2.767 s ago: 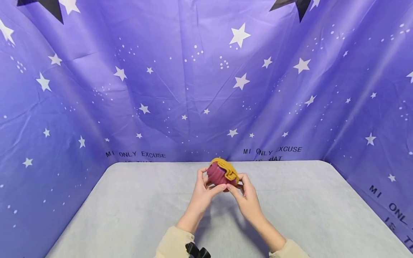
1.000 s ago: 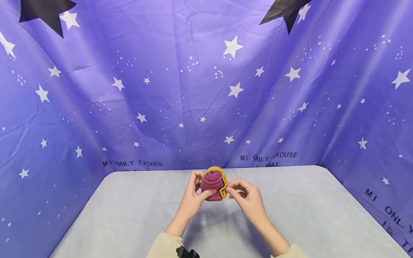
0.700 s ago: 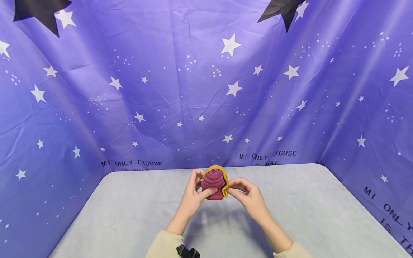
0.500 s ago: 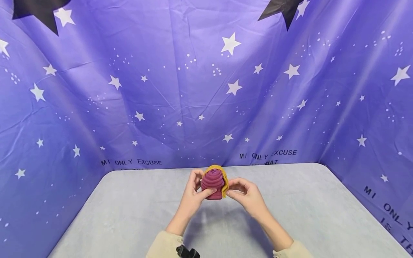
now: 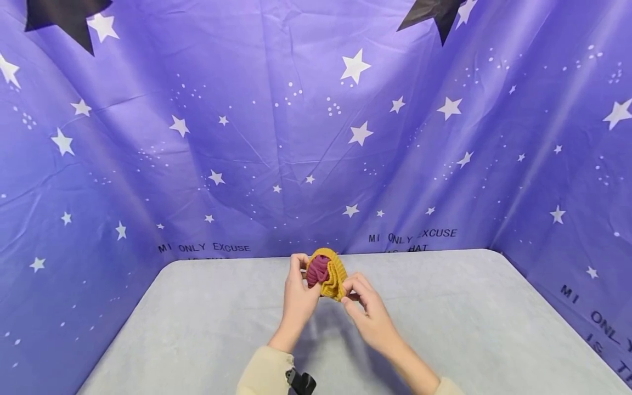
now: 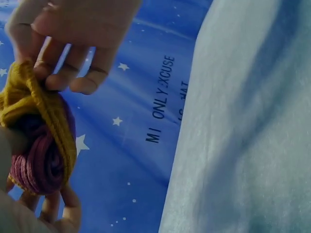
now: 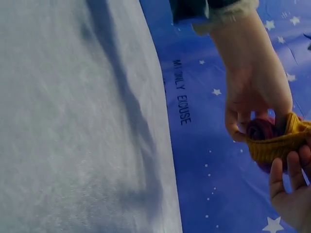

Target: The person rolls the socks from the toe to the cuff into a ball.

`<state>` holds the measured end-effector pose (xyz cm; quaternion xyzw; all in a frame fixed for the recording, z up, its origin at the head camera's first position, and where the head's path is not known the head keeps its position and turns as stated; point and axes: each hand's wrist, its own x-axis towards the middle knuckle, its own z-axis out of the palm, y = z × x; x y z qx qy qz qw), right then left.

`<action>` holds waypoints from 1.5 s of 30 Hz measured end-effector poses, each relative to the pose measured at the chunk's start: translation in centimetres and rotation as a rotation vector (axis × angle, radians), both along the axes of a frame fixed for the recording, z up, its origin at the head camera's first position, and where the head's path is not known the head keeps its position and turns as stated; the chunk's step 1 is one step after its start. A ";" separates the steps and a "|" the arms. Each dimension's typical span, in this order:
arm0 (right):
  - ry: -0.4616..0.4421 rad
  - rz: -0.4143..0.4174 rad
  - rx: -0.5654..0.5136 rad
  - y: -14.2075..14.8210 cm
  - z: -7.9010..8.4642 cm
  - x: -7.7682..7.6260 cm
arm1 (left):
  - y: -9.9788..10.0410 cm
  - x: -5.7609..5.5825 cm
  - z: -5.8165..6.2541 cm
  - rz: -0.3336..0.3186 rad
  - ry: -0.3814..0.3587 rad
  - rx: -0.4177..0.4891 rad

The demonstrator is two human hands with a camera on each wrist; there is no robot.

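A bundle of rolled-up socks (image 5: 318, 269), maroon and ribbed with a mustard knit cuff (image 5: 337, 274), is held above the table between both hands. My left hand (image 5: 300, 299) grips it from the left, its thumb pushed in at the cuff's opening and fingers behind. Pinched between the thumb and fingers of my right hand (image 5: 370, 312) is the lower right edge of the mustard cuff. In the left wrist view the coiled maroon roll (image 6: 43, 165) shows inside the stretched cuff. The right wrist view shows the mustard band (image 7: 272, 149) wrapped around the maroon part.
A light grey table (image 5: 207, 329) lies under the hands. Purple-blue cloth (image 5: 276, 137) with white stars hangs behind it and at both sides. A black strap device (image 5: 301, 381) sits at the left sleeve.
The bundle has been turned and tilted; more of the mustard cuff now covers its right and front. The left thumb has moved to the cuff's opening, and the right hand pulls the edge lower.
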<state>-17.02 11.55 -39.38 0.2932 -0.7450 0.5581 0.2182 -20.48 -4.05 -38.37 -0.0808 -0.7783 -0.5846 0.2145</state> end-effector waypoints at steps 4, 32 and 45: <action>0.044 -0.113 0.077 -0.4 -0.6 0.0 | 0.3 0.1 0.0 0.051 0.019 -0.103; -0.073 -0.395 0.033 0.7 -1.7 -1.1 | 0.9 1.4 0.9 -0.118 -0.042 -0.270; 0.214 -0.147 0.100 0.5 -2.3 0.2 | 1.2 0.1 -1.2 0.069 -0.031 -0.424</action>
